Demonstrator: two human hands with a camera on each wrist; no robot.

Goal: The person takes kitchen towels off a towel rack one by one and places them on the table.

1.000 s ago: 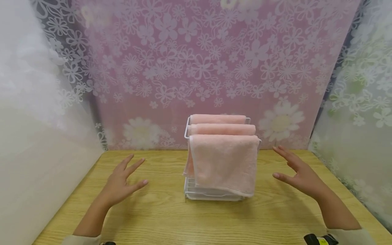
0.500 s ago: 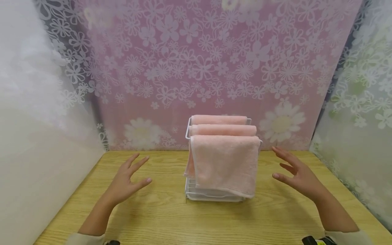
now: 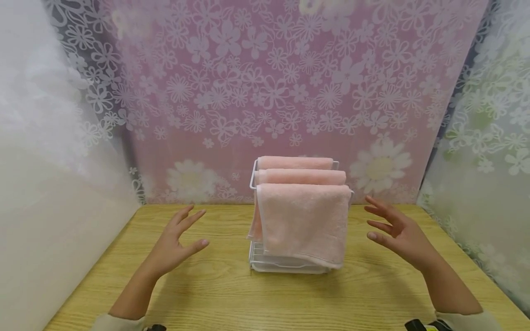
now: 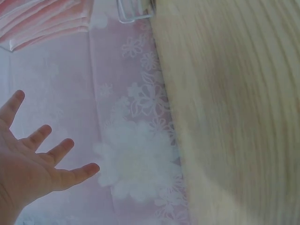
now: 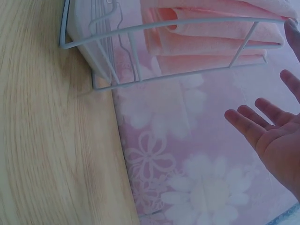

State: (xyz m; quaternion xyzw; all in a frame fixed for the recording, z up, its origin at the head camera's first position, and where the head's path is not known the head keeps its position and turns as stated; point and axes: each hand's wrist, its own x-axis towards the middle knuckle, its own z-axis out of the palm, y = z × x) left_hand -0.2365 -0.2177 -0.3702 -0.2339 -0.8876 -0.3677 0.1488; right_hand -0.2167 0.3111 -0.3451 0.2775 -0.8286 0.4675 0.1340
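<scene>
Inward of the left grip (image 3: 175,246), a broad lane over the worktop (image 3: 227,294) is being offered as far as the white rack (image 3: 281,265). Inward of the right grip (image 3: 403,234), a narrower gap is being bounded by the front towel (image 3: 304,223). Ahead of both grips, passage is being barred by the flowered back panel (image 3: 269,59); outward, by the left side panel (image 3: 49,161) and right side panel (image 3: 488,184).

three pink towels (image 3: 304,221), draped over white wire rack (image 3: 275,264)

This looks like a small screened-off booth (image 3: 488,197). Flower-printed panels (image 3: 269,78) stand on 3 sides of a wood-grain tabletop (image 3: 219,294).
</scene>
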